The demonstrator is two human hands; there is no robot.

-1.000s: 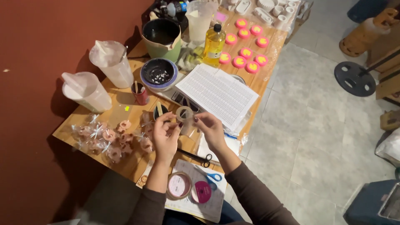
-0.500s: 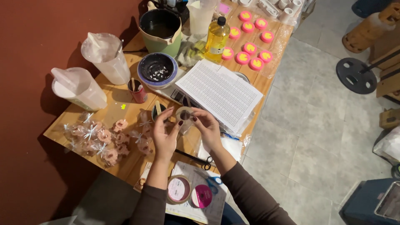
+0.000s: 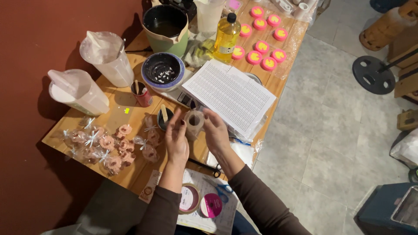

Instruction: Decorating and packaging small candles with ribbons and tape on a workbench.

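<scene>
A tape roll is being held up between both hands over the wooden surface, just in front of the printed sheet. It is being pinched at its left edge by the left hand, fingers curled, and at its right edge by the right hand. Wrapped pink pieces are lying to the left, scissors are lying below the hands, and two more rolls are sitting nearest the person.
</scene>
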